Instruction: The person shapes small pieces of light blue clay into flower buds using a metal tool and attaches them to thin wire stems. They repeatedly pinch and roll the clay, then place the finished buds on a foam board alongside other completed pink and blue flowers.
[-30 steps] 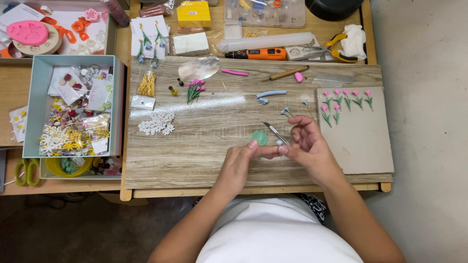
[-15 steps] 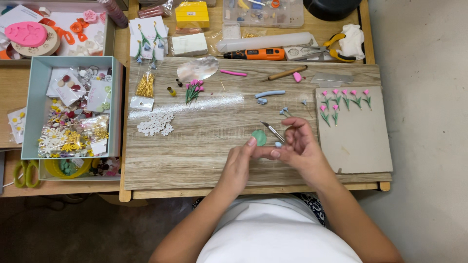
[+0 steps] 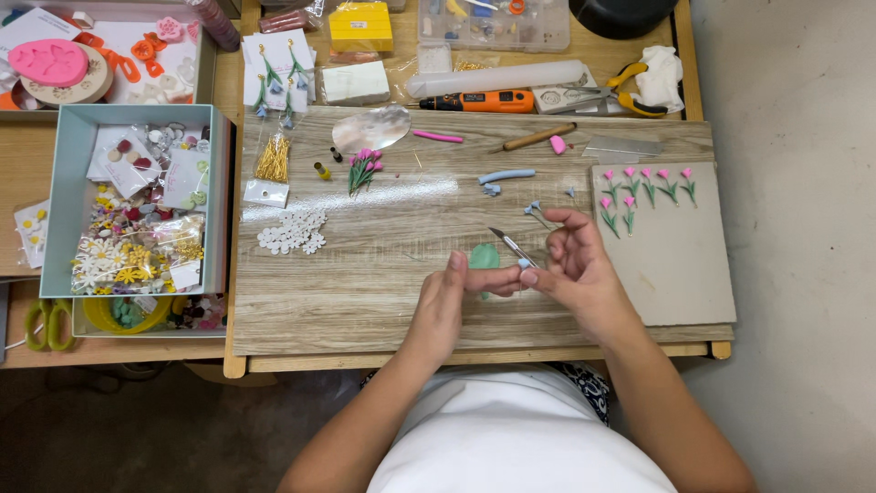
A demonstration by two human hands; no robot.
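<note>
My right hand [image 3: 575, 265] holds a thin metal blade tool [image 3: 507, 245], its tip pointing up and left. Right beside it, my left hand [image 3: 452, 297] has its fingertips on a small flat green clay piece [image 3: 484, 256] lying on the wood-grain board [image 3: 365, 274]. A tiny pale blue bit sits at my right fingertips, too small to make out clearly. The two hands touch near the front middle of the board.
A grey tile [image 3: 675, 265] with small pink tulips lies at right. A teal box [image 3: 132, 215] of craft bits stands at left. White clay flowers [image 3: 292, 232], a pale blue clay roll [image 3: 506, 175], a pink tulip bunch [image 3: 363, 169] and tools [image 3: 479, 100] lie farther back.
Both hands have stayed over the green piece; my right hand's fingers have opened slightly and the blade has shifted a little.
</note>
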